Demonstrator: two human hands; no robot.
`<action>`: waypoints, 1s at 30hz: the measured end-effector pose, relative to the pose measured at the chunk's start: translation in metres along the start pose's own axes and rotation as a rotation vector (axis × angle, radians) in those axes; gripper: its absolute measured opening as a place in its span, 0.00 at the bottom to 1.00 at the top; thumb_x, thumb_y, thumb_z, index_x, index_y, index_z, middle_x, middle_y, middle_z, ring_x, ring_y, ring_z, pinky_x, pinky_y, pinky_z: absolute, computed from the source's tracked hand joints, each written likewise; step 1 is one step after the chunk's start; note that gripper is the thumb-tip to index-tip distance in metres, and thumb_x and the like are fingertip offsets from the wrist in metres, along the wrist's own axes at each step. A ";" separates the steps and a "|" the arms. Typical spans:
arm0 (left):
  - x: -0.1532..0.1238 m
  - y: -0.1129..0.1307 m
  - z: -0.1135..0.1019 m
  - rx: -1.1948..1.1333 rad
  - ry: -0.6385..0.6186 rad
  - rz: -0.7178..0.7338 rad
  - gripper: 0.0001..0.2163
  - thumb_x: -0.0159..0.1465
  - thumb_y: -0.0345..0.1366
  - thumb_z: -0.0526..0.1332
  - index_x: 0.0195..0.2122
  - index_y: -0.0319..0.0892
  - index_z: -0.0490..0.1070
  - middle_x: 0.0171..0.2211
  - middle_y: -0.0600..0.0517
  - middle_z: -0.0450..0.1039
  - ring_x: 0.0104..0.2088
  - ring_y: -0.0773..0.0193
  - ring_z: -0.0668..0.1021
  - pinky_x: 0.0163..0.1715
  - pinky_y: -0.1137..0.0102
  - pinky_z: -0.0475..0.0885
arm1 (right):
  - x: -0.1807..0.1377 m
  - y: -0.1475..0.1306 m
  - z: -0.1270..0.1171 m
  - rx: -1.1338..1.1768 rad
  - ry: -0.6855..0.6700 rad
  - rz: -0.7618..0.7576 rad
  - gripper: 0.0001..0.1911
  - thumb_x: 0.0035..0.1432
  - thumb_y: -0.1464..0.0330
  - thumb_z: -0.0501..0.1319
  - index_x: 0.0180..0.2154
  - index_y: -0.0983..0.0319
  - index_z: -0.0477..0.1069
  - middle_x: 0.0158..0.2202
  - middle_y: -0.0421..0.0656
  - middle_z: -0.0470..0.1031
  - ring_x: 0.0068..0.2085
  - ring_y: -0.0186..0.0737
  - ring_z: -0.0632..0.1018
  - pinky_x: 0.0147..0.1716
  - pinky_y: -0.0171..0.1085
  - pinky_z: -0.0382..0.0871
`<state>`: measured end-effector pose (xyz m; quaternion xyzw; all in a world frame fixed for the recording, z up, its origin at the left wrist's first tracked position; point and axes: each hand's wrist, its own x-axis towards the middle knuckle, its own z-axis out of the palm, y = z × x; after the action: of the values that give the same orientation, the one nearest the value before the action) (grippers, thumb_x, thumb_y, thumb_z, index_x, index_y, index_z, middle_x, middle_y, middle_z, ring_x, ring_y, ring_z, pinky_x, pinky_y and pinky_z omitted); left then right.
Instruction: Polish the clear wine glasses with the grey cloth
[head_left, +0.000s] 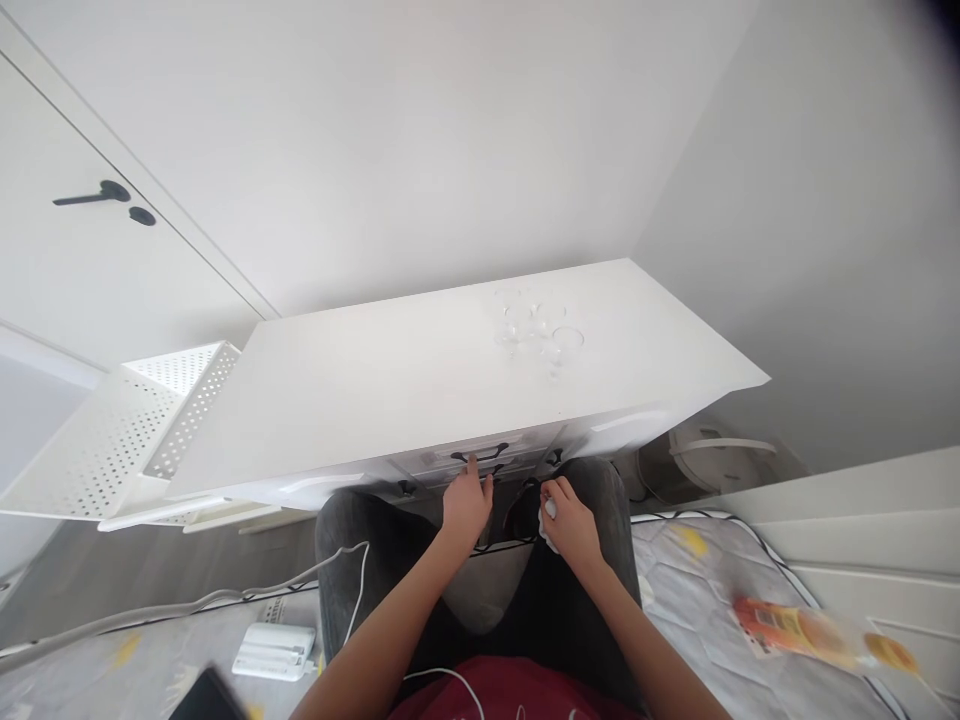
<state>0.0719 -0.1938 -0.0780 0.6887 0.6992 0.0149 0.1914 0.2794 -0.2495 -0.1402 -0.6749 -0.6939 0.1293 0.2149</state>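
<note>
I sit on a bed facing a white cabinet (420,390) with a flat top. My left hand (465,505) reaches to the black drawer handle (480,455) on the cabinet front, its fingers touching the handle from below. My right hand (570,520) rests over my right knee, its fingers closed round a small white object (550,510), maybe a crumpled tissue or cloth. Several clear glasses (536,330) stand on the cabinet top, to the right of its middle.
A white perforated basket shelf (127,430) sits left of the cabinet. A white door with a black lever handle (94,195) is at far left. On the bed lie a white power strip (274,650), cables, and an orange packet (810,630). A white fan-like device (712,455) stands right of the cabinet.
</note>
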 end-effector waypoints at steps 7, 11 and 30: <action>0.022 0.004 -0.012 0.039 -0.070 -0.035 0.17 0.76 0.39 0.49 0.51 0.35 0.74 0.38 0.39 0.81 0.40 0.53 0.84 0.37 0.66 0.73 | 0.010 0.006 0.008 -0.050 -0.106 0.005 0.05 0.67 0.71 0.55 0.42 0.58 0.69 0.44 0.42 0.73 0.35 0.36 0.75 0.29 0.34 0.59; 0.029 0.002 -0.015 0.033 -0.095 -0.032 0.17 0.76 0.36 0.48 0.47 0.36 0.76 0.37 0.40 0.81 0.39 0.53 0.84 0.37 0.65 0.73 | 0.017 0.004 0.012 -0.058 -0.131 0.023 0.05 0.67 0.71 0.55 0.41 0.58 0.69 0.43 0.42 0.73 0.33 0.35 0.74 0.28 0.34 0.58; 0.015 -0.025 -0.021 0.064 -0.070 0.123 0.20 0.74 0.34 0.50 0.65 0.45 0.69 0.54 0.41 0.77 0.38 0.58 0.84 0.36 0.67 0.76 | 0.061 -0.063 0.016 0.102 -0.237 -0.357 0.24 0.74 0.66 0.51 0.67 0.62 0.64 0.66 0.54 0.70 0.58 0.46 0.79 0.51 0.41 0.78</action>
<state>0.0426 -0.1758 -0.0689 0.7360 0.6488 -0.0196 0.1924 0.2163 -0.1909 -0.1174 -0.5096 -0.8155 0.2023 0.1852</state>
